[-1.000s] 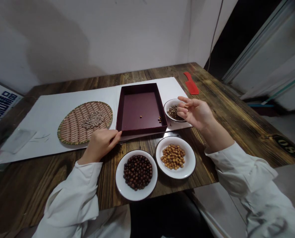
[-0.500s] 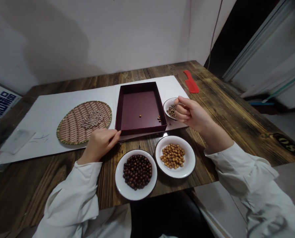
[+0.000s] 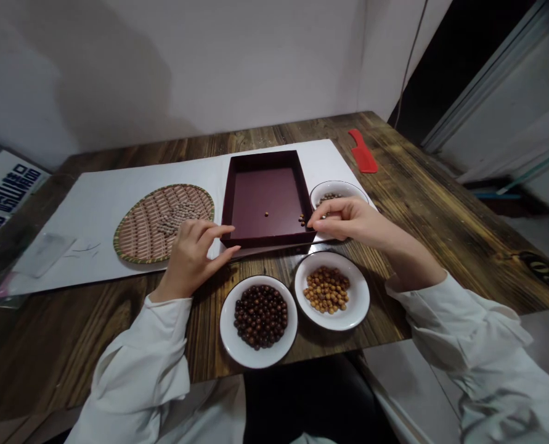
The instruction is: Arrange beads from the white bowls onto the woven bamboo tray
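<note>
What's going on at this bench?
The left hand is at the near left corner of the maroon box, and the right hand is pinched at its near right corner. Whether it holds a bead can't be told. A few small beads lie inside near that corner, one apart. White bowls of dark and tan beads sit in front.

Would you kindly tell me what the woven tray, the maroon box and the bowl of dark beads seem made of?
The woven tray looks like matte bamboo, given its interlaced strips. The maroon box is probably cardboard, smooth, faintly shiny, with thin walls. The bowl of dark beads looks glossy white with a dark rim: enamelled metal or ceramic.
</note>
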`<state>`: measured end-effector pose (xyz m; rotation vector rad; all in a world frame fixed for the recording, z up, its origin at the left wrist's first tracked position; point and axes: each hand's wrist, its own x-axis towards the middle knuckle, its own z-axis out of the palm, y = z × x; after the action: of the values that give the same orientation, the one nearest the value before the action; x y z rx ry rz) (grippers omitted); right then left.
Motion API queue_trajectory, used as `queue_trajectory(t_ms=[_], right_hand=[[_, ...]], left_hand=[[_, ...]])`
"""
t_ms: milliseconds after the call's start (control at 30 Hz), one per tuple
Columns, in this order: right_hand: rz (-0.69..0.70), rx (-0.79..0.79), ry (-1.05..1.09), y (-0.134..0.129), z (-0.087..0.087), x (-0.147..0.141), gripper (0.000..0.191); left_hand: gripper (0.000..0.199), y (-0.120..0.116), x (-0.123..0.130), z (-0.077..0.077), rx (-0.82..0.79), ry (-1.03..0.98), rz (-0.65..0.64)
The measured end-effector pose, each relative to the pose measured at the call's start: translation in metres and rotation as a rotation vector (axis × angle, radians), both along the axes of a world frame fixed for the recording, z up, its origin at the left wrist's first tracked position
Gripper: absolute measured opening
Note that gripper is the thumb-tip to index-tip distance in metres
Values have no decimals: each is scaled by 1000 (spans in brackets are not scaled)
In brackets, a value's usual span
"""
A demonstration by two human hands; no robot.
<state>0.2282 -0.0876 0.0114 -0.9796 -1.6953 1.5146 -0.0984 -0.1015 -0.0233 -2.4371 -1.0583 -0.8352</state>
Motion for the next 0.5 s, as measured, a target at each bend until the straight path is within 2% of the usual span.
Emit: queue_trajectory(t_ms=[167, 267, 500], right_hand=[[102, 94, -266, -6, 6, 1, 24], [131, 149, -395, -9, 8, -1, 26], [46, 360, -708, -6, 0, -10, 17]], left_hand=[[13, 4, -1, -4, -98, 73, 76], [16, 4, 2, -7, -127, 64, 114], [17, 3, 9, -13, -175, -51, 157]])
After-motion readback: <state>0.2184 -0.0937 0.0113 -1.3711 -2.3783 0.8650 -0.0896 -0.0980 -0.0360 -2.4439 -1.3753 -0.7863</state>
